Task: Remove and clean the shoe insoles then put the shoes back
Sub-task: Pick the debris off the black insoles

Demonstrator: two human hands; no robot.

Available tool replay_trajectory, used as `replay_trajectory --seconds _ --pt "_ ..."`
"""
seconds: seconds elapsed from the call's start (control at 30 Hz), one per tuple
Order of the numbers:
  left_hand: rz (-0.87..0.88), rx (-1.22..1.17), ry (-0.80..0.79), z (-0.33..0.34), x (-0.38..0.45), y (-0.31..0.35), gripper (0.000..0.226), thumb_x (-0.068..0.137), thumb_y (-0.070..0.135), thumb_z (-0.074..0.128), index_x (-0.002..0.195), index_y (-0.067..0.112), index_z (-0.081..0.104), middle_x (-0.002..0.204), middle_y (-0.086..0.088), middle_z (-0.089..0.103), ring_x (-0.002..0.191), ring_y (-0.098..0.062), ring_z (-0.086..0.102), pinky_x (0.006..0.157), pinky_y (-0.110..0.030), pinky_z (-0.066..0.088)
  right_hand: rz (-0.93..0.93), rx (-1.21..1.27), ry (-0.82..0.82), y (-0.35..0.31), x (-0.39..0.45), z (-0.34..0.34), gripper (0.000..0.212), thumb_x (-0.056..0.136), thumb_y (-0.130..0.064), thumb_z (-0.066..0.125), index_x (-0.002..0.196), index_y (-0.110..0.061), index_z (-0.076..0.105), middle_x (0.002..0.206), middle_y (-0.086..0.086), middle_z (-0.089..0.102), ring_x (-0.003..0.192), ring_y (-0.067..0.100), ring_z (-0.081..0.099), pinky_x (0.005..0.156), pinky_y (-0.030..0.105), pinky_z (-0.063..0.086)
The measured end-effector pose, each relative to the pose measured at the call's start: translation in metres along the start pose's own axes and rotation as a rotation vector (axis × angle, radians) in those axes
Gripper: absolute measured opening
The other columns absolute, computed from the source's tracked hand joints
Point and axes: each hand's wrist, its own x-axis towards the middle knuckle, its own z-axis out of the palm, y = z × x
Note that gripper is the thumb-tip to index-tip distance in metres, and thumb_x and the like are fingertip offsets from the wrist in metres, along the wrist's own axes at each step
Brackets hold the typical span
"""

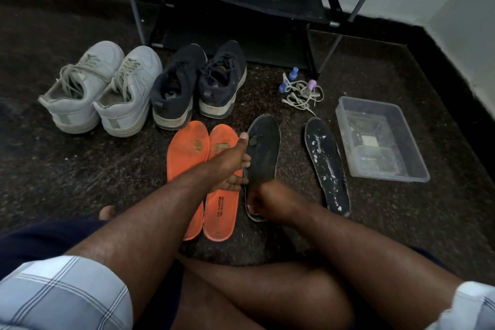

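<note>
A black insole (263,147) is held between both hands just above the floor. My left hand (233,161) grips its left edge, thumb on top and fingers underneath. My right hand (263,201) holds its heel end; its fingers are hidden. Two orange insoles (187,153) lie side by side to the left. A second black insole (325,163), speckled with white foam or residue, lies to the right. A pair of white sneakers (101,88) and a pair of black sneakers (198,83) stand beyond.
A clear plastic tub (412,142) with a smaller container inside sits at the right. Loose laces (302,95) and small blue and pink bottles lie near a black shoe rack (233,0). My crossed legs fill the foreground on dark carpet.
</note>
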Motion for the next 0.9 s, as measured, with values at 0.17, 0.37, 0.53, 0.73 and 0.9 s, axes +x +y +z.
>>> replay_trajectory --seconds 0.17,0.37,0.53,0.73,0.9 --pt "-0.013 0.001 0.006 0.001 0.001 0.001 0.082 0.090 0.078 0.030 0.132 0.013 0.058 0.142 -0.005 0.056 0.112 -0.039 0.064 0.102 -0.053 0.048 0.053 -0.011 0.127 0.004 0.012 -0.003 0.017 0.089 -0.018 0.058 0.089 -0.006 0.069 0.089 0.015 0.070 0.079 0.032 0.065 0.068 0.037 0.051" --pt "-0.020 -0.001 -0.004 0.000 0.002 0.001 0.083 0.091 0.078 0.029 0.134 0.012 0.056 0.144 -0.004 0.055 0.112 -0.038 0.064 0.102 -0.052 0.048 0.005 0.023 0.079 0.009 0.009 0.000 0.010 0.084 -0.017 0.061 0.087 -0.012 0.069 0.088 0.009 0.070 0.077 0.028 0.066 0.070 0.039 0.053" --pt "-0.026 0.002 -0.009 0.000 0.001 0.002 0.087 0.091 0.078 0.026 0.140 0.012 0.052 0.148 -0.005 0.052 0.114 -0.039 0.064 0.102 -0.050 0.047 0.070 0.050 0.201 0.019 0.015 -0.005 0.012 0.086 -0.015 0.059 0.094 -0.011 0.068 0.097 0.012 0.067 0.086 0.030 0.064 0.074 0.036 0.051" --pt "-0.014 -0.028 -0.007 -0.005 0.007 0.000 0.084 0.088 0.081 0.029 0.128 0.013 0.059 0.138 -0.004 0.061 0.101 -0.038 0.069 0.084 -0.044 0.054 0.063 0.025 0.195 0.032 0.017 -0.012 0.019 0.088 -0.012 0.058 0.102 -0.009 0.071 0.106 0.012 0.066 0.097 0.027 0.064 0.085 0.036 0.049" --pt "-0.016 -0.038 -0.007 -0.005 0.007 0.000 0.081 0.089 0.079 0.030 0.137 0.017 0.052 0.138 -0.003 0.060 0.103 -0.037 0.068 0.084 -0.044 0.053 0.052 -0.044 0.297 0.031 0.028 -0.012 0.020 0.090 -0.011 0.055 0.101 -0.006 0.071 0.102 0.014 0.063 0.093 0.028 0.063 0.083 0.034 0.049"
